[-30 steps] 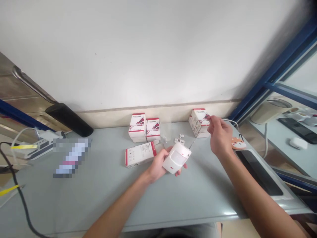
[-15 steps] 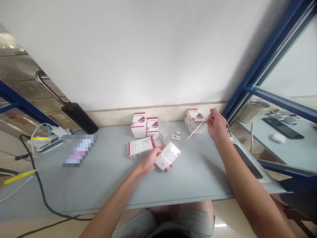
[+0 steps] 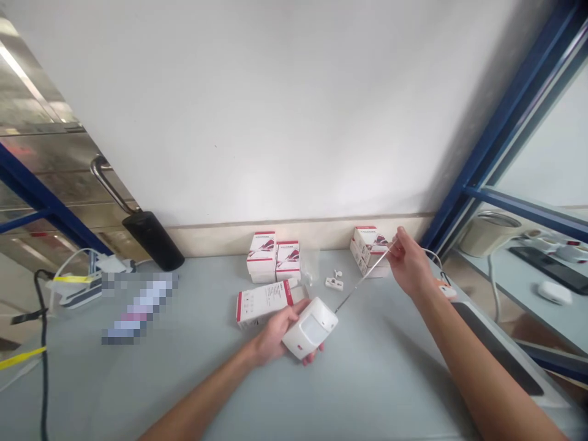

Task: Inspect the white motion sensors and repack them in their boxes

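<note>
My left hand (image 3: 281,334) is closed around a white motion sensor (image 3: 310,327) with a curved lens window, thumb on its left side and fingertips showing below. A thin, straight, pale metallic rod like a telescopic antenna (image 3: 358,285) sticks out from the sensor's upper right edge. My right hand (image 3: 408,260) pinches the far end of this rod. Behind the left hand lies a white and red carton (image 3: 263,302) with an open end. Small white bracket parts (image 3: 334,283) rest on the table beyond the sensor.
Small boxes stand against the wall at the middle (image 3: 261,257) and right (image 3: 367,242). A clear plastic bag (image 3: 311,264) lies beside them. On the left are a black-handled object (image 3: 154,241), a blurred-out phone-like item (image 3: 140,307), a power strip (image 3: 82,291) and cables. A blue-framed glass pane borders the right.
The camera view has tilted up, so everything sits lower in the picture. Both hands keep their grips on the sensor and the antenna, which stays stretched out between them.
</note>
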The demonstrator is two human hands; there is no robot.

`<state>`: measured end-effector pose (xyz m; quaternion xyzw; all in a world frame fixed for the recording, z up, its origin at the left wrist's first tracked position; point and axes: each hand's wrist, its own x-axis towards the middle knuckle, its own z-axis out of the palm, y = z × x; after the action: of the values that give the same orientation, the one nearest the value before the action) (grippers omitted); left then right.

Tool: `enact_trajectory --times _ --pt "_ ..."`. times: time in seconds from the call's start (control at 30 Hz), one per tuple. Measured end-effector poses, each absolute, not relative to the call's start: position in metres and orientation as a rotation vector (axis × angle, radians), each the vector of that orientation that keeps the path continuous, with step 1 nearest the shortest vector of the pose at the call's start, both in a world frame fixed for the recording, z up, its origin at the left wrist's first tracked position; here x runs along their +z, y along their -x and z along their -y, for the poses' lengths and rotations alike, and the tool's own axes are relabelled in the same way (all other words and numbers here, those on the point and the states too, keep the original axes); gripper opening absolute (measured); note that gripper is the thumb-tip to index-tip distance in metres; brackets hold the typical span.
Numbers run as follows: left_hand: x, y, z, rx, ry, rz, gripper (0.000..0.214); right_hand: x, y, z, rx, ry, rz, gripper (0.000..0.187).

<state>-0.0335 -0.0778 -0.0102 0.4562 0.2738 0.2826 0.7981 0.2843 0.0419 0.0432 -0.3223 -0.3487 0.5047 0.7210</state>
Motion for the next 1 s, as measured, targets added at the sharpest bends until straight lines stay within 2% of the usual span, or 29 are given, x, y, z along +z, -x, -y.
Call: enact_trajectory --times 0.4,0.6,0.83,1.0 --pt "-0.019 0.04 0.076 0.621 -0.798 -0.534 0.037 0.031 -0.273 -0.042 1.063 0.856 0.768 0.055" --pt "-0.019 0.041 0.078 0.632 -0.735 -0.502 0.042 0.033 -0.266 -0.036 1.017 0.881 0.813 0.052" --pt "-0.01 0.039 0.079 0.716 -0.715 -0.498 0.04 0.019 -0.219 -0.006 1.249 0.913 0.982 0.044" --pt "-0.011 0.04 0.082 0.707 -0.698 -0.497 0.039 0.014 -0.213 0.002 1.183 0.951 1.029 0.043"
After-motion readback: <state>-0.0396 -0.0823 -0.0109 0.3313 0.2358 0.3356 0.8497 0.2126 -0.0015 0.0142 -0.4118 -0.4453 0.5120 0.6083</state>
